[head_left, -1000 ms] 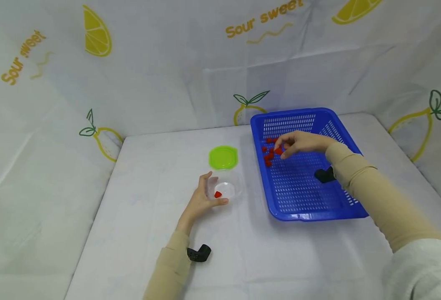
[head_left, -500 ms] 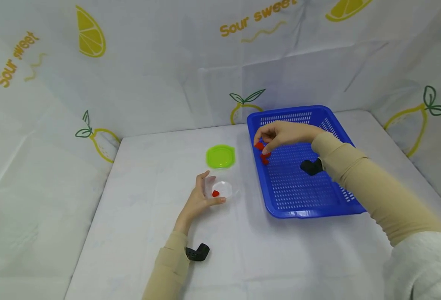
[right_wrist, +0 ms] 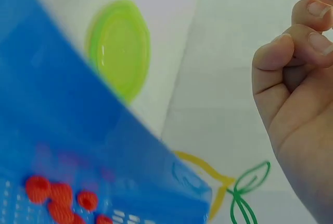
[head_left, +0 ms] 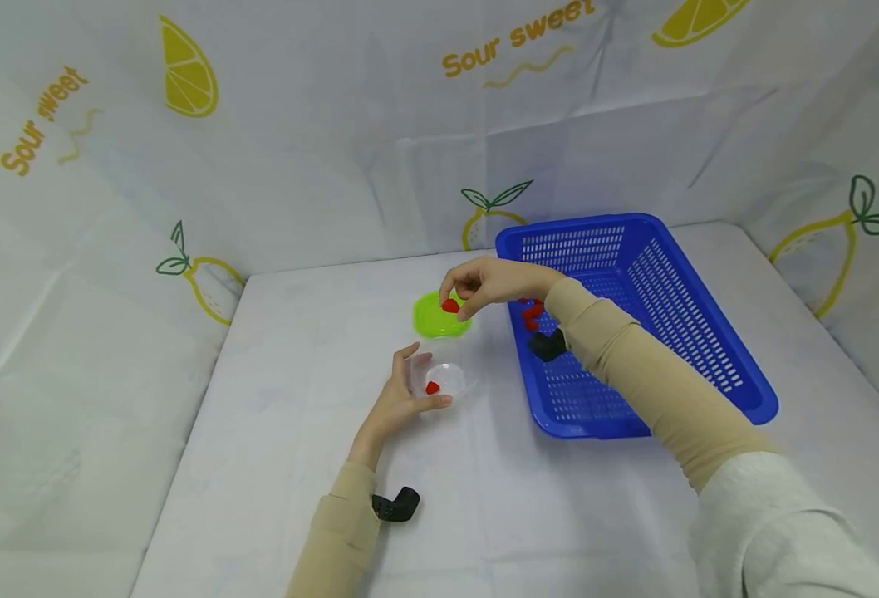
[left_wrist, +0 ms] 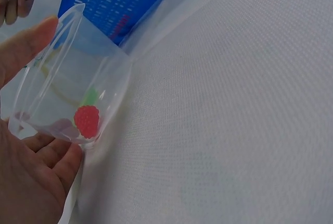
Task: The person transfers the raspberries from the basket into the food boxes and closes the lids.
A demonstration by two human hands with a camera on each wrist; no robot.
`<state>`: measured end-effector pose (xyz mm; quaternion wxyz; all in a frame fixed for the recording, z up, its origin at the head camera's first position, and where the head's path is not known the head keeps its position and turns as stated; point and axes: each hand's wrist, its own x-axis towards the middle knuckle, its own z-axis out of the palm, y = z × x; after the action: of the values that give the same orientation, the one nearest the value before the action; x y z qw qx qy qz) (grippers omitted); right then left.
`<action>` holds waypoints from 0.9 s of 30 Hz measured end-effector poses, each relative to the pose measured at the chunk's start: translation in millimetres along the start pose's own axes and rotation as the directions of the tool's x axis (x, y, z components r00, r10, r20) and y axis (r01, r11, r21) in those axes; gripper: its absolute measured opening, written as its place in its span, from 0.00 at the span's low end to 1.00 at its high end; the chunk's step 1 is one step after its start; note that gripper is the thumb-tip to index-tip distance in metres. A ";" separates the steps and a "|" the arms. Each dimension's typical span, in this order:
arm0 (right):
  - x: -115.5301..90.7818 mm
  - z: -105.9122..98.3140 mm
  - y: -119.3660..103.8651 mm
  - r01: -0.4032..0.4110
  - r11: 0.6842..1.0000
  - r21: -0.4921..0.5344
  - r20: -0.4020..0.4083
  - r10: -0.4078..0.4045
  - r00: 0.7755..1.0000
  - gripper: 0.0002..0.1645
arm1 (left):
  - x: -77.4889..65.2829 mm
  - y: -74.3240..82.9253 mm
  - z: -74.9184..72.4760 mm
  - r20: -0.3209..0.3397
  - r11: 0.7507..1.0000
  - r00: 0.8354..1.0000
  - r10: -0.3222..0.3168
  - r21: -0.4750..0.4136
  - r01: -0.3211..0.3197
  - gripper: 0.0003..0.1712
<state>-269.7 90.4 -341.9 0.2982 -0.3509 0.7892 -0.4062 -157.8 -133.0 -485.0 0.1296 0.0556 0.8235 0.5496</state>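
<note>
My left hand [head_left: 398, 404] holds a clear plastic cup [left_wrist: 99, 57] on the table, thumb on one side and fingers on the other. One red raspberry [left_wrist: 87, 121] lies at the bottom of the cup. Above the green lid [head_left: 434, 322], my right hand [head_left: 495, 282] pinches another raspberry [head_left: 450, 306] between thumb and fingertips. In the right wrist view only a sliver of that berry shows at the top edge. Several more raspberries [right_wrist: 61, 195] lie in the blue basket [head_left: 739, 365], partly hidden by the right arm in the head view.
The basket stands at the right of the white-covered table [head_left: 275, 349], its near-left rim beside the cup. Behind the table hangs a white cloth [head_left: 320, 166] printed with lemons. A black wrist camera [head_left: 547, 345] on the right arm is over the basket.
My right hand has lifted a raspberry out of the basket and moved left over the green lid. My left hand and the cup have stayed in place.
</note>
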 end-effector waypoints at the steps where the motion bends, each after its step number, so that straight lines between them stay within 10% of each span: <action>1: 4.1 2.3 0.8 0.002 1.000 0.000 0.006 -0.002 1.000 0.15 | -0.2 -0.2 0.3 0.002 1.000 1.000 0.001 -0.003 -0.001 0.60; 27: 55.9 37.4 13.8 -0.117 0.988 -0.101 0.225 0.138 0.965 0.16 | -1.4 -0.2 2.0 -0.005 1.000 1.000 -0.025 -0.007 0.025 0.57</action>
<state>-277.9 35.7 -382.4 0.3981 -0.3570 0.7870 -0.3077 -155.9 -131.7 -485.7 0.1346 0.0432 0.8226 0.5507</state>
